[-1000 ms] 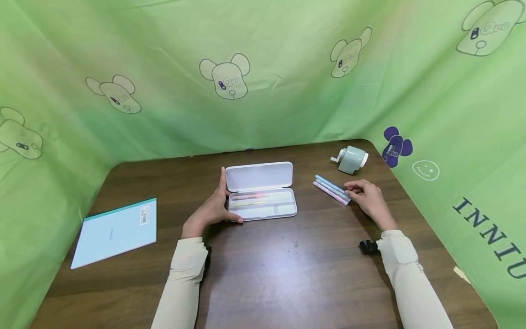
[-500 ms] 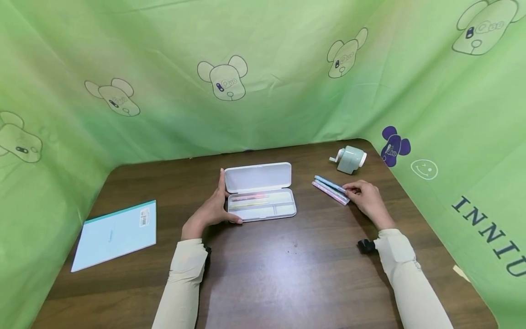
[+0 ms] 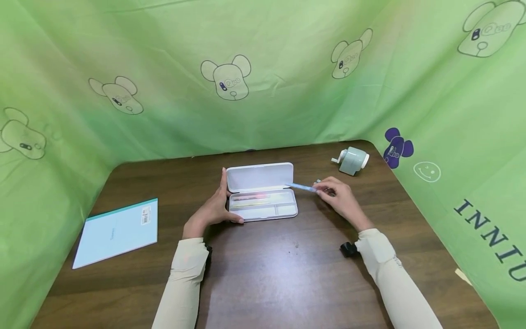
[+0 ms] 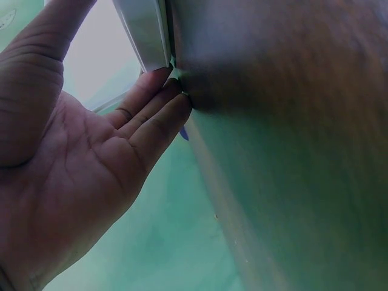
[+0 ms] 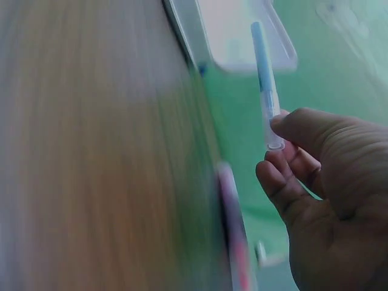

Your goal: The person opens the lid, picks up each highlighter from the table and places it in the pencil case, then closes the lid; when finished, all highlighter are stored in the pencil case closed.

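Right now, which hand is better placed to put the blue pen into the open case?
The right hand: it already pinches the blue pen at the pencil case edge. The left hand only steadies it.

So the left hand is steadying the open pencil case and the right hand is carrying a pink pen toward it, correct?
Not quite: the pen pinched in the right hand is blue, not pink, as the head view and the right wrist view both show. The rest holds: the left hand rests against the left end of the open pencil case, and the pen's tip is over the case's right edge.
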